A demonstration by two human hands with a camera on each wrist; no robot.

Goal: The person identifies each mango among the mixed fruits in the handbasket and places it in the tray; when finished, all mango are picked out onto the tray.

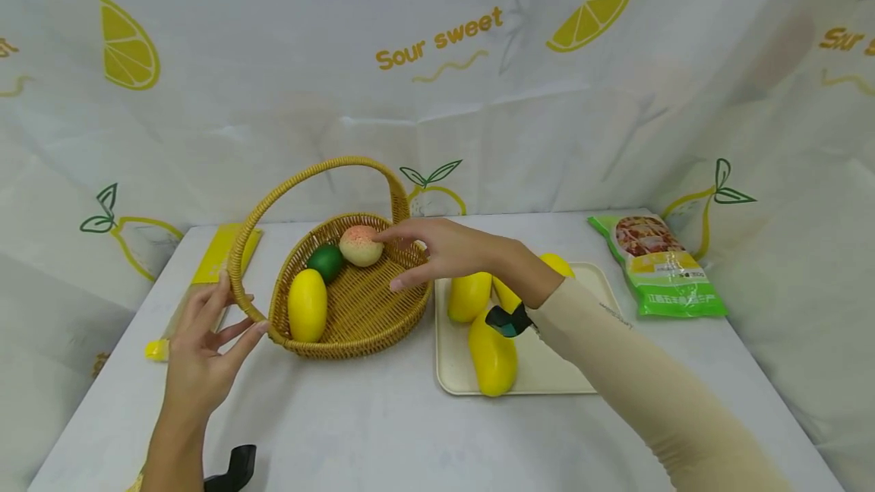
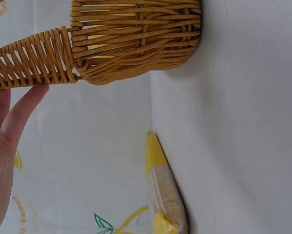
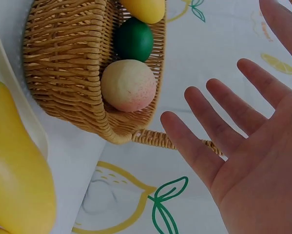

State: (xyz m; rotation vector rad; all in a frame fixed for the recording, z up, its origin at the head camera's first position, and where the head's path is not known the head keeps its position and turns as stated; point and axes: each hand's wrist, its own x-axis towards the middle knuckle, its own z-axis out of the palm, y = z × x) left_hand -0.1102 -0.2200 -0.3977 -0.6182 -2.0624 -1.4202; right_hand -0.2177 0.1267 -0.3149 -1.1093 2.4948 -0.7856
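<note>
My left hand (image 1: pixel 205 348) holds the wicker basket's handle (image 1: pixel 239 249) near its base, on the left side. In the left wrist view its fingers touch both sides of that handle. Inside the wicker basket (image 1: pixel 342 351) lie a yellow mango (image 1: pixel 307 306), a green round fruit (image 1: pixel 325 263) and a peach (image 1: pixel 361 247). My right hand (image 1: pixel 444 249) is over the basket's right side, near the peach in the head view. Seen from the right wrist, its fingers are spread and straight, holding nothing, and the peach (image 3: pixel 129 86) sits apart from them.
Right of the basket is a cream tray (image 1: pixel 554 374) with several yellow mangoes (image 1: pixel 494 355) on it. A green food bag (image 1: pixel 659 264) lies at the back right. Behind my left hand lies a yellow-topped package (image 1: pixel 225 257). A printed curtain (image 1: pixel 273 97) hangs along the table's back.
</note>
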